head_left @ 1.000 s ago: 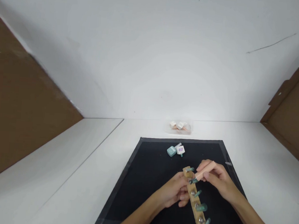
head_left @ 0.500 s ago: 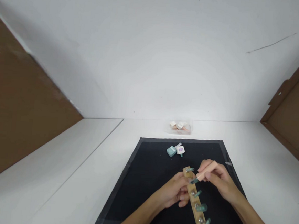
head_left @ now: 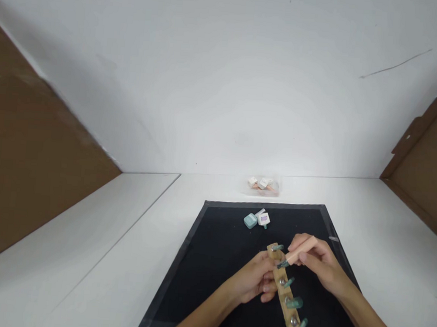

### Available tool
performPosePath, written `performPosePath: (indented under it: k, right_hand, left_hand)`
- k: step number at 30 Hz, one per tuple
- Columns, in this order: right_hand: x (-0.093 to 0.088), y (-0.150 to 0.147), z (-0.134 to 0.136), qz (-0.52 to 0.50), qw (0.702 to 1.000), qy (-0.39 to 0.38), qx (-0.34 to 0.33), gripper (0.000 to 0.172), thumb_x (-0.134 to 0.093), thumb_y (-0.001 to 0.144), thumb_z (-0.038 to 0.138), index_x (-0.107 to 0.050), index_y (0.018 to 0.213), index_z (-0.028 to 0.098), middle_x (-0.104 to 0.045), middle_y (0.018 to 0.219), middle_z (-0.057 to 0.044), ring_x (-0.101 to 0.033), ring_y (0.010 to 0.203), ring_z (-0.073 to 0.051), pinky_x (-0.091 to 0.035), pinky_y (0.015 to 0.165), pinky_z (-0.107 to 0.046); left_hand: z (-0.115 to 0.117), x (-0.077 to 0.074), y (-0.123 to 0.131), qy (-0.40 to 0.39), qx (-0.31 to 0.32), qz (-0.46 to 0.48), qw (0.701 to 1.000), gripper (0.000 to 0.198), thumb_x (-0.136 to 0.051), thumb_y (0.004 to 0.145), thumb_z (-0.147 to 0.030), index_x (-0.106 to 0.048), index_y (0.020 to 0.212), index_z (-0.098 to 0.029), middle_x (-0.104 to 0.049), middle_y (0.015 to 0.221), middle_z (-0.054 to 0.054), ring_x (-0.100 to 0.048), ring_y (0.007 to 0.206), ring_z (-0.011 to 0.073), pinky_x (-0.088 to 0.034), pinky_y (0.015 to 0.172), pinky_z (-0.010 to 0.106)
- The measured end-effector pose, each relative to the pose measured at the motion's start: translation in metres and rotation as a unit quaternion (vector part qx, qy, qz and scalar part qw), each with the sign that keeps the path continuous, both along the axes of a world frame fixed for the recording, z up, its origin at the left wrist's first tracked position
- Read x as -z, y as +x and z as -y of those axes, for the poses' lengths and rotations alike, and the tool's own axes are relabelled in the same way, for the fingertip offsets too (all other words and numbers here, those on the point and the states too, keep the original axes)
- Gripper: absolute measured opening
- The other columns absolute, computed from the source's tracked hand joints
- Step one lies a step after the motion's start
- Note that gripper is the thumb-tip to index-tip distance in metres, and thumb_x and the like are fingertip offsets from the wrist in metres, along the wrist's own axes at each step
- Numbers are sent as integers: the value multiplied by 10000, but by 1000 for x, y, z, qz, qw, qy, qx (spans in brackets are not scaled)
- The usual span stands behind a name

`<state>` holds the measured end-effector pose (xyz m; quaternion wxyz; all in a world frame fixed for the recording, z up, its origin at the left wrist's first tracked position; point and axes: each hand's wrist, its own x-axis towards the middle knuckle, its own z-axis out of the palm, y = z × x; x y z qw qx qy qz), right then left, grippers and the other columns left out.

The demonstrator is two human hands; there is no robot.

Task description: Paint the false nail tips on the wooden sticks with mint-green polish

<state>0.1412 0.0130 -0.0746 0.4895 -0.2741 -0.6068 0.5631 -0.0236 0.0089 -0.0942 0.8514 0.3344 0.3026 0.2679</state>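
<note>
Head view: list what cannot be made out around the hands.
Head view only:
Wooden strip: its left side hidden by the left hand.
Peach handle in the right hand: tip too small to see contact.
White bottle: label too small to read.
Clear packet by the wall: contents too small.

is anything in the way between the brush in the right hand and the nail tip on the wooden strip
Nothing visible does. The brush in the right hand meets the second nail tip from the wooden strip's far end. The left hand grips the strip from its left side, off the tips.
</note>
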Motion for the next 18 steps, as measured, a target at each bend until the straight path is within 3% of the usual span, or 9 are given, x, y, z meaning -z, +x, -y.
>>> performPosePath:
  k: [9,15,18]
  right_hand:
    - [-6,-1,0,19,999,26,-10,201,-594,812,379,-660,758,197,-622,784,-38,-541,623,-120,-456,586,-242]
    - [-1,-1,0,-2,1000,4,23,212,-610,797,390,-666,771,187,-575,715,-19,-503,572,-107,-437,540,-228]
    - [-4,-2,1,4,1000,2,9,192,-614,796,377,-674,780,195,-584,721,-21,-507,574,-110,-435,545,-234]
  left_hand:
    - [0,1,0,-5,-4,-1,1000,378,-685,624,-426,-389,606,-191,-287,396,-128,-219,296,17,-231,258,135]
    - [0,2,-1,-8,-7,-7,1000,378,-691,613,-414,-379,622,-200,-280,390,-132,-210,295,20,-220,266,142]
    - [0,1,-1,-3,-6,-10,1000,381,-692,614,-426,-386,615,-198,-280,392,-129,-212,295,20,-214,265,146]
